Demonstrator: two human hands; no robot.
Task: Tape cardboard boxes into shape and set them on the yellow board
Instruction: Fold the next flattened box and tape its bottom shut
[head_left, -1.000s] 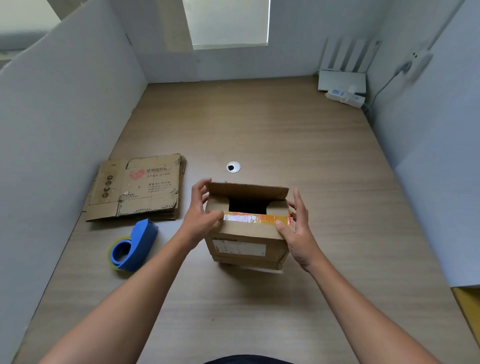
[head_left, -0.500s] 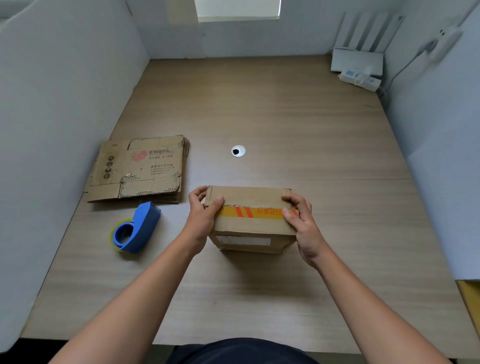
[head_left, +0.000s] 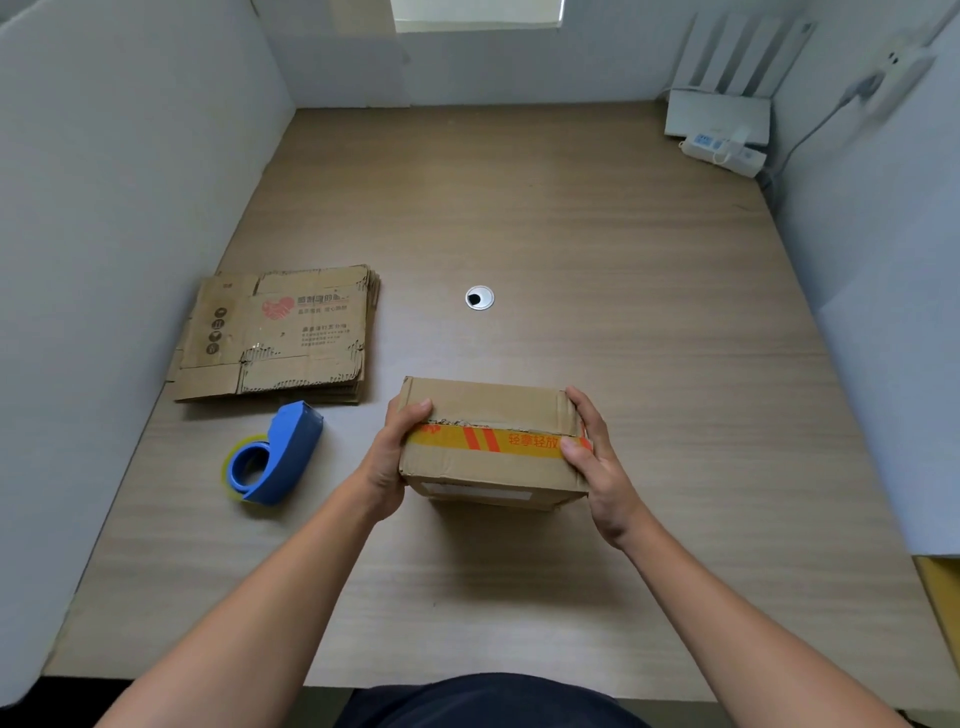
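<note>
My left hand (head_left: 390, 457) and right hand (head_left: 598, 465) clasp the ends of the cardboard box (head_left: 488, 410), its long axis running between them. The tape dispenser (head_left: 278, 457) lies near my left hand, and the yellow board (head_left: 944, 597) is well off past my right.

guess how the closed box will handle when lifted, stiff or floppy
Probably stiff: the cardboard box shows square edges under the left hand and right hand. Flat-sided, it shouldn't roll. No tape bridges the ragged top seam, so flaps may spring open.
</note>
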